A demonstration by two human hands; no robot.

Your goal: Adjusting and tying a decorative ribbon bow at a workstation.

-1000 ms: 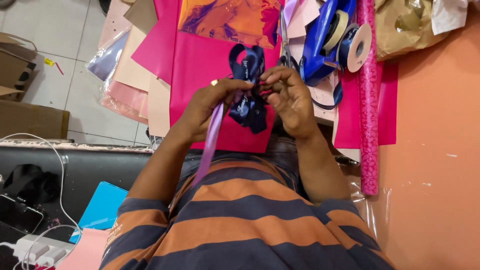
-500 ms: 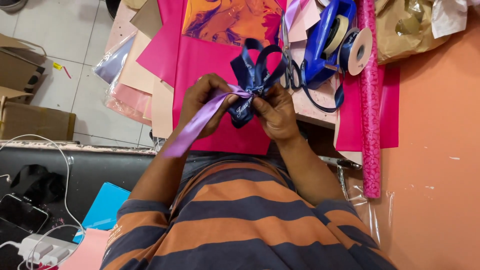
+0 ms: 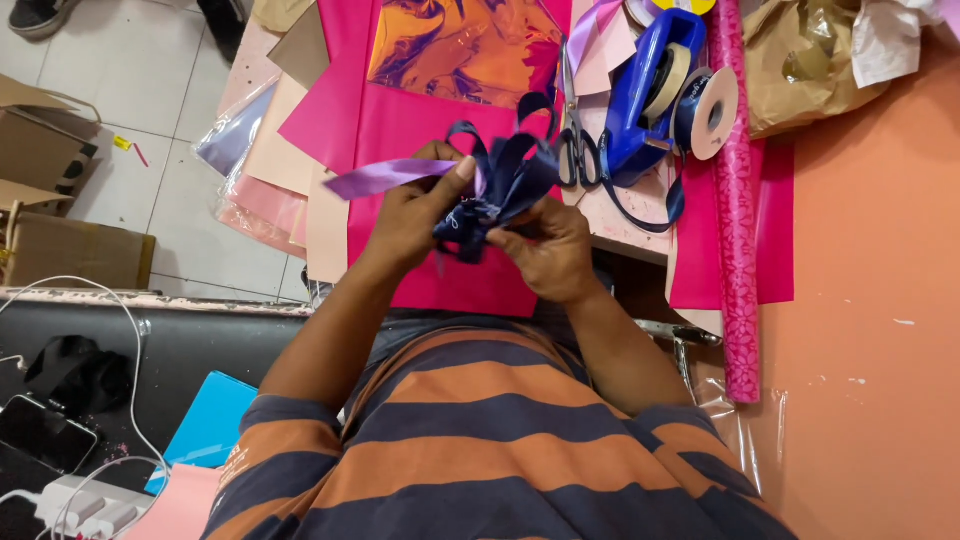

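Both my hands meet over a pink paper sheet [image 3: 420,120] on the table. My right hand [image 3: 550,250] pinches the base of a dark navy ribbon bow [image 3: 500,185] with several loops sticking up. My left hand [image 3: 412,218] grips the same bow from the left, its thumb pressing a lilac ribbon [image 3: 385,178] against the knot. The lilac ribbon's free end points out to the left, flat and level.
Black-handled scissors [image 3: 575,150], a blue tape dispenser [image 3: 650,95] and a tape roll [image 3: 712,112] lie beyond the hands. A pink patterned wrapping roll [image 3: 736,220] runs down the right side. Orange foil [image 3: 460,45], a brown paper bag [image 3: 800,60], cardboard boxes [image 3: 50,150] and a phone [image 3: 40,440] are around.
The lilac ribbon, which hung down toward my body, has swung up and now points left. The bow and both hands shifted slightly as the ribbon was wrapped around the knot.
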